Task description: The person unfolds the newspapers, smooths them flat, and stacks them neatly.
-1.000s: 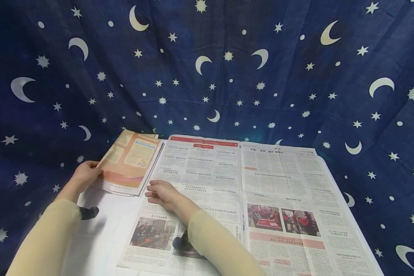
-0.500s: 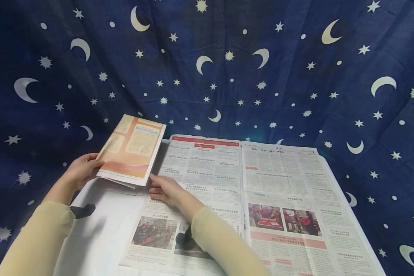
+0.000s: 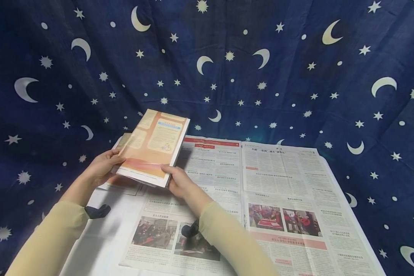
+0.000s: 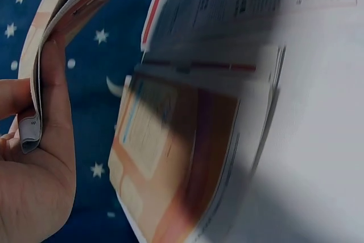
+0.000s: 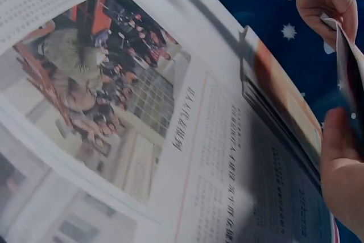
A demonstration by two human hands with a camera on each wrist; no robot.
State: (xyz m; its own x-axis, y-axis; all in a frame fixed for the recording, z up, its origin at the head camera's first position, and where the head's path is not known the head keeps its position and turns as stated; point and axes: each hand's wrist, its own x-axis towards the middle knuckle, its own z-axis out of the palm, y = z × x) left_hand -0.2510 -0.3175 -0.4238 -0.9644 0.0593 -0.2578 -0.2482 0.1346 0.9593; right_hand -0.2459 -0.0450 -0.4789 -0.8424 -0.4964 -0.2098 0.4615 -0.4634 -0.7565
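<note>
A folded newspaper (image 3: 151, 143) with an orange printed page is held up, tilted, between both hands. My left hand (image 3: 102, 168) pinches its left edge; in the left wrist view the thumb and fingers (image 4: 54, 95) close on the fold. At the lower right corner my right hand (image 3: 180, 182) grips it, thumb on the printed face and the other fingers underneath. Below it, more folded papers (image 4: 153, 135) with a similar orange page lie stacked on the white table. Beside them a large newspaper (image 3: 279, 172) lies spread flat, partly under the right forearm.
The white tabletop (image 3: 100, 230) shows at the front left. A dark blue curtain (image 3: 289, 88) with moons and stars hangs behind the table and down its sides. Dark straps (image 3: 98, 211) sit at both wrists, over pale yellow sleeves (image 3: 55, 234).
The folded newspaper has risen off the stack and moved right, uncovering the papers beneath. The left hand has carried it; the right hand, earlier resting on the spread newspaper, now grips its right corner.
</note>
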